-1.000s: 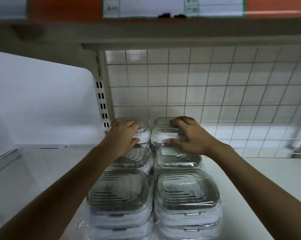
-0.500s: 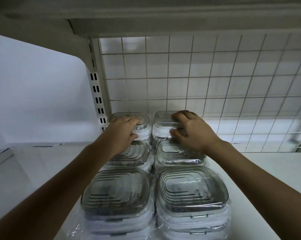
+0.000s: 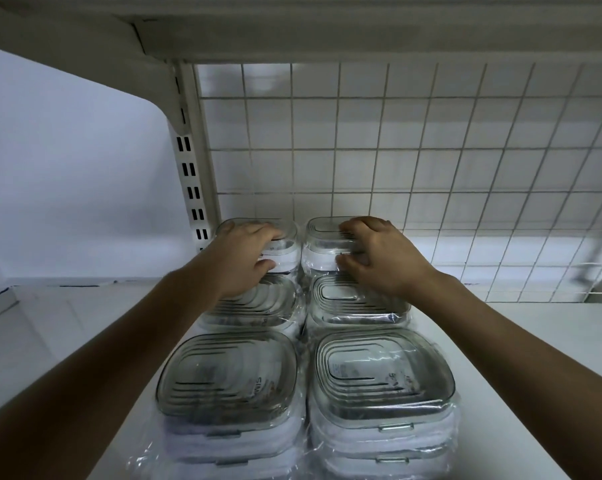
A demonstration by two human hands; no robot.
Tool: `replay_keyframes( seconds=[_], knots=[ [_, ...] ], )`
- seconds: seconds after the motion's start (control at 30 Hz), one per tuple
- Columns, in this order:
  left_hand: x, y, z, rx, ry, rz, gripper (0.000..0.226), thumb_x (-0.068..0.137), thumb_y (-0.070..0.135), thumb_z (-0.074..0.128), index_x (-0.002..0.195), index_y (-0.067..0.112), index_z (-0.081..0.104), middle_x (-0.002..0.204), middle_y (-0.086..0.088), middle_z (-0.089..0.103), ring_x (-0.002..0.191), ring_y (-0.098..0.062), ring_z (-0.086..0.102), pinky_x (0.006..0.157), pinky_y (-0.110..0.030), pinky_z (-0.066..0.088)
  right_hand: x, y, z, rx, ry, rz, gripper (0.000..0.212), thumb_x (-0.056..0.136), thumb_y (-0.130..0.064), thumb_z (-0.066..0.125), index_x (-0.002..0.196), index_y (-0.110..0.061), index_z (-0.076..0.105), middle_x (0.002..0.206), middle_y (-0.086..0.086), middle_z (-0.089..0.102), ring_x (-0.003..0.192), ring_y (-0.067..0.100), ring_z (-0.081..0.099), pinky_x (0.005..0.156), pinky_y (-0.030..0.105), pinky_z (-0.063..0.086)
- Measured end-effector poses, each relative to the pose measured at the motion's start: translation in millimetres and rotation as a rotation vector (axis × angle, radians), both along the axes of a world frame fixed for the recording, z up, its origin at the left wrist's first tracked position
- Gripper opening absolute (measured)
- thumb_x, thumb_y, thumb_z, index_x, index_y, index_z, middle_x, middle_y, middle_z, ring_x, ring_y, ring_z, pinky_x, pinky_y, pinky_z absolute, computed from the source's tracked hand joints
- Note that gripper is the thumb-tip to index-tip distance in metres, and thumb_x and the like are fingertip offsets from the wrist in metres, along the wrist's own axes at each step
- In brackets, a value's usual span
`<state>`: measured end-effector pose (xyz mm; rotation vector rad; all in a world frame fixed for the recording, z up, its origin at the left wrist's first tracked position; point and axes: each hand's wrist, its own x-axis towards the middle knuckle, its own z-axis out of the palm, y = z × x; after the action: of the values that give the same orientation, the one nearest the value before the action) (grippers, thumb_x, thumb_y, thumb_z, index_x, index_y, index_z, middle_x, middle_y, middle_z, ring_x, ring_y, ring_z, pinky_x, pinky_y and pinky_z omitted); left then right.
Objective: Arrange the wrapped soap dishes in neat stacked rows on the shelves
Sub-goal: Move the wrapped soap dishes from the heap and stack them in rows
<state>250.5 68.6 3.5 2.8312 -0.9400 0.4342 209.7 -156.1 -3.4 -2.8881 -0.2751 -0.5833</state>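
Soap dishes, each wrapped in clear film with a grey see-through lid over a white base, stand in two stacked rows running back along the white shelf. Your left hand curls over the back left dish, fingers on its lid and thumb against its front. Your right hand grips the back right dish the same way. Both back dishes sit higher than the middle pair. What the dishes hold, you cannot tell. Behind stands a wire grid, with a slotted upright at its left.
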Motion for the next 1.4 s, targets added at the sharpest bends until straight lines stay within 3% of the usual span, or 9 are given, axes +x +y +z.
replay_keyframes(
  seconds=[0.13,0.37,0.67,0.97,1.23,1.4],
  knots=[
    [-6,-9,14,0.049,-0.037,0.0,0.054,0.093,0.035,0.054,0.14,0.012,0.041,0.138,-0.009,0.049,0.125,-0.026,0.045,0.103,-0.04,0.036,0,1,7,-0.04,0.042,0.009,0.054,0.091,-0.037,0.055,0.137,-0.013,0.043,0.14,0.009,0.047,0.129,0.026,0.038,0.108,0.031,0.028],
    [-37,-66,30,0.12,-0.114,-0.032,0.057,0.094,0.04,0.05,0.144,0.019,0.033,0.143,-0.004,0.043,0.127,-0.022,0.041,0.104,-0.036,0.034,-22,-29,18,-0.058,-0.005,0.034,0.057,0.094,-0.04,0.051,0.142,-0.014,0.037,0.144,0.008,0.044,0.133,0.025,0.036,0.11,0.034,0.028],
    [-97,-182,23,0.15,-0.142,0.023,0.044,0.094,0.042,0.047,0.135,0.026,0.044,0.137,0.004,0.047,0.125,-0.019,0.043,0.103,-0.034,0.034,-90,-158,14,-0.097,0.056,-0.031,0.055,0.096,-0.038,0.048,0.144,-0.015,0.034,0.146,0.003,0.04,0.137,0.022,0.029,0.108,0.033,0.031],
    [-167,-324,-29,0.257,-0.116,0.003,0.043,0.095,0.045,0.042,0.134,0.028,0.044,0.136,0.003,0.048,0.123,-0.019,0.045,0.099,-0.035,0.033,-168,-289,-25,-0.115,0.112,-0.097,0.05,0.096,-0.036,0.049,0.141,-0.016,0.039,0.141,0.001,0.045,0.134,0.021,0.034,0.106,0.029,0.031],
    [-196,-388,-57,0.169,0.05,-0.05,0.043,0.096,0.042,0.043,0.136,0.025,0.044,0.137,0.002,0.047,0.124,-0.02,0.044,0.102,-0.036,0.032,-210,-345,-59,-0.015,0.176,-0.209,0.045,0.097,-0.033,0.047,0.138,-0.016,0.042,0.14,0.003,0.047,0.132,0.022,0.036,0.103,0.031,0.033],
    [-208,-400,-73,-0.053,0.143,-0.06,0.04,0.095,0.043,0.046,0.131,0.025,0.049,0.132,0.005,0.052,0.118,-0.018,0.051,0.095,-0.033,0.035,-230,-351,-79,0.161,0.156,-0.25,0.041,0.095,-0.028,0.051,0.133,-0.013,0.049,0.135,0.005,0.051,0.128,0.023,0.04,0.101,0.028,0.034]
  ],
)
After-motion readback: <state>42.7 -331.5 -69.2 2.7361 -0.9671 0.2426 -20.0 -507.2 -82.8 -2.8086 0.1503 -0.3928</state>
